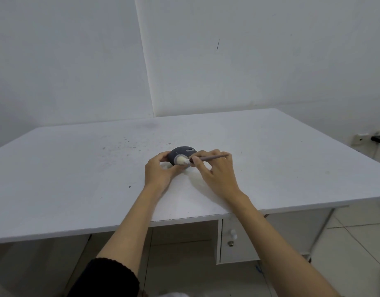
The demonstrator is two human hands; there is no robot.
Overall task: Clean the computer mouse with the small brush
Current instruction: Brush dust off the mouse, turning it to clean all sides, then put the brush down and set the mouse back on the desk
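Observation:
A dark grey computer mouse (181, 152) lies on the white table (77, 179), near its middle. My left hand (160, 170) grips the mouse from its left and near side, thumb and fingers around the body. My right hand (214, 170) holds a small brush (208, 157) by its thin brown handle, pinched between thumb and fingers. The brush's white bristle tip (181, 160) rests against the near side of the mouse. The mouse's lower near edge is hidden by my fingers.
Dark specks and smudges mark the tabletop left of and behind the mouse. White walls stand behind the table. A drawer unit with a knob (233, 233) sits under the table at the right. A wall socket with a black plug (378, 138) is at the far right.

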